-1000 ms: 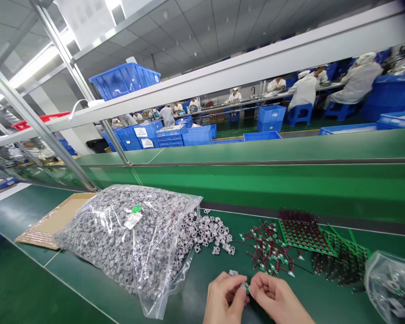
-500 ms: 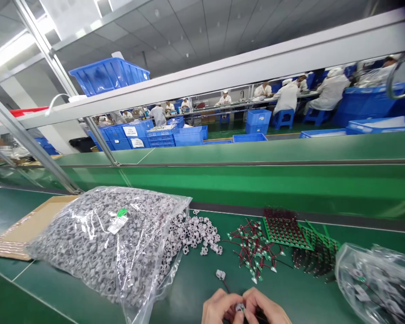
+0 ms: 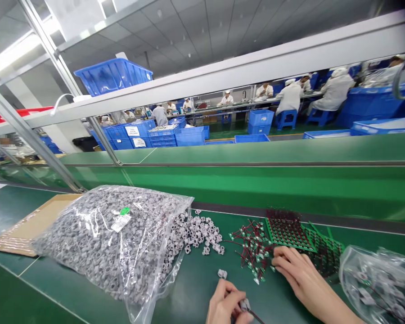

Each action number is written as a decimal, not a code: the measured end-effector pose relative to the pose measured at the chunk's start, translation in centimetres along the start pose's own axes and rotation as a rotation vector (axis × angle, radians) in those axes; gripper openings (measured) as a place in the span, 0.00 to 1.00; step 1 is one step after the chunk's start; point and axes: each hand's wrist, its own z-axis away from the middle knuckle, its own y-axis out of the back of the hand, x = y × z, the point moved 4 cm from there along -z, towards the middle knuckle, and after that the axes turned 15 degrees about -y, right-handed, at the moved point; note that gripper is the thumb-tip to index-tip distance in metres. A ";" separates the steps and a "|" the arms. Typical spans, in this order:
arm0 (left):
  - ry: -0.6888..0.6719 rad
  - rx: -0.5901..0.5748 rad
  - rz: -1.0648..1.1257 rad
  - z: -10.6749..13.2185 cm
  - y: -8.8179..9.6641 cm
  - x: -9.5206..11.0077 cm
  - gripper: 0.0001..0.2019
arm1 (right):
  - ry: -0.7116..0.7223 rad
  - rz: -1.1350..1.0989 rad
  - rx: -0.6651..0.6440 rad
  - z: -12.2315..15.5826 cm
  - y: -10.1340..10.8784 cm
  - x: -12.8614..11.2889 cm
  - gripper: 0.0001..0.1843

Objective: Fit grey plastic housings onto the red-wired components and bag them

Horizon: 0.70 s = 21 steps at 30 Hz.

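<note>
My left hand (image 3: 224, 303) is at the bottom centre, its fingers closed on a small grey plastic housing (image 3: 245, 304) with a dark wire trailing from it. Just beyond its fingertips another grey housing (image 3: 222, 273) lies on the green bench. My right hand (image 3: 299, 274) reaches over the right edge of a loose pile of small circuit boards with red and black wires (image 3: 253, 247). Its fingers are extended and slightly apart, with no object visible in them; the thumb is mostly hidden. Behind that hand lie green circuit-board panels (image 3: 286, 231) with wires attached.
A big clear bag of grey housings (image 3: 97, 238) covers the left, spilling loose housings (image 3: 204, 234) at its mouth. Cardboard (image 3: 50, 216) lies beside it. At right is a clear bag of wired parts (image 3: 374, 283). A metal shelf holds a blue bin (image 3: 113, 76). Co-workers sit far behind.
My hands were together at the bottom centre around a housing. The right hand has moved away, right and forward, to the wired boards; the left stays low, keeping the housing.
</note>
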 end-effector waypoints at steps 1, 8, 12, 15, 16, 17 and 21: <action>0.002 0.007 0.001 -0.5 0.7 0.2 0.10 | 0.028 0.017 0.000 -0.2 -0.3 0.0 0.14; 0.083 0.100 -0.361 -4.9 7.5 0.2 0.09 | 0.021 -0.060 0.011 0.2 -1.1 -1.4 0.16; 0.089 -0.032 -0.511 -5.9 7.7 -0.8 0.13 | -0.022 -0.187 0.060 0.0 -0.9 -1.3 0.12; 0.075 -0.104 -0.606 -5.9 7.0 -0.6 0.12 | -0.086 -0.253 0.023 -0.3 -0.9 -1.6 0.13; 0.069 -0.120 -0.629 -5.8 6.7 -0.4 0.12 | -0.122 -0.274 0.003 -0.3 -0.9 -1.8 0.15; 0.065 -0.137 -0.647 -5.8 6.5 -0.2 0.12 | -0.158 -0.291 -0.020 -0.4 -0.8 -2.2 0.16; 0.058 -0.186 -0.663 -5.7 6.2 0.2 0.12 | -0.289 -0.361 -0.087 -0.3 -0.6 -3.6 0.21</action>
